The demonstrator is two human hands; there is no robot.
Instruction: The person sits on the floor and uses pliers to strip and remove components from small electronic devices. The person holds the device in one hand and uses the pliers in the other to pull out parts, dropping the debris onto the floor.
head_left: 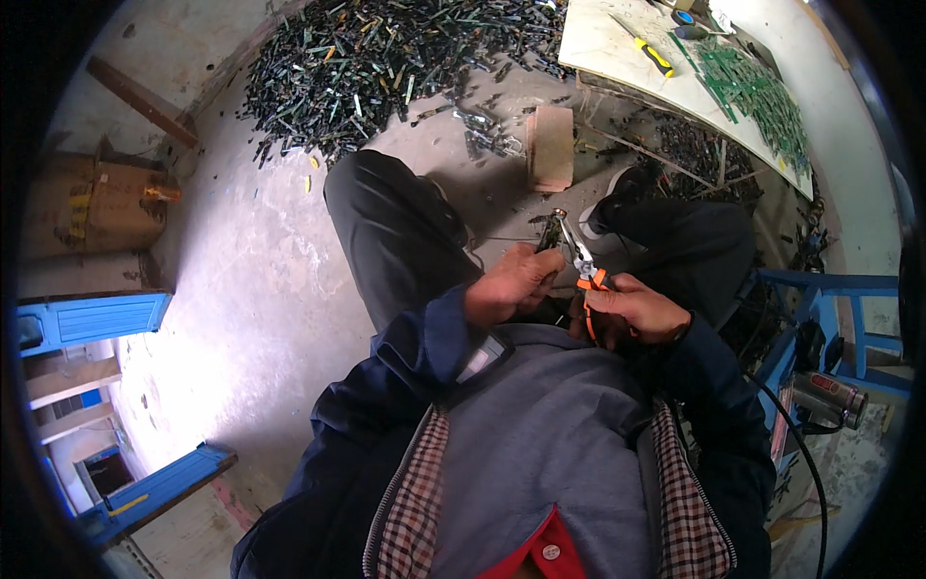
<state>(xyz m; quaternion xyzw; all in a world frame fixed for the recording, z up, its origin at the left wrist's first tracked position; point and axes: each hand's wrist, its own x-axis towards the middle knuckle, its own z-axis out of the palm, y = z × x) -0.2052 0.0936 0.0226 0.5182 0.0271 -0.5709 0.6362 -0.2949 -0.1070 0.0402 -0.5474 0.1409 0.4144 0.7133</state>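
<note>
My right hand (641, 307) is wrapped round a pair of long-nosed pliers (583, 262) with orange and black handles. Their metal jaws point away from me, in front of my lap. Just left of them, my left hand (518, 282) is closed on a small dark strip (550, 234) that sticks up beyond the fingertips. The strip's far end lies close to the plier jaws; whether they touch I cannot tell. My left fingers partly hide the strip.
A large heap of dark strips (405, 72) covers the floor ahead. A tan block (551, 150) stands between my feet. At the far right, a pale table (617, 82) bears a yellow-handled tool (654, 56) and green circuit strips (757, 96). Blue frame (839, 285) at right; cardboard box (121, 207) at left.
</note>
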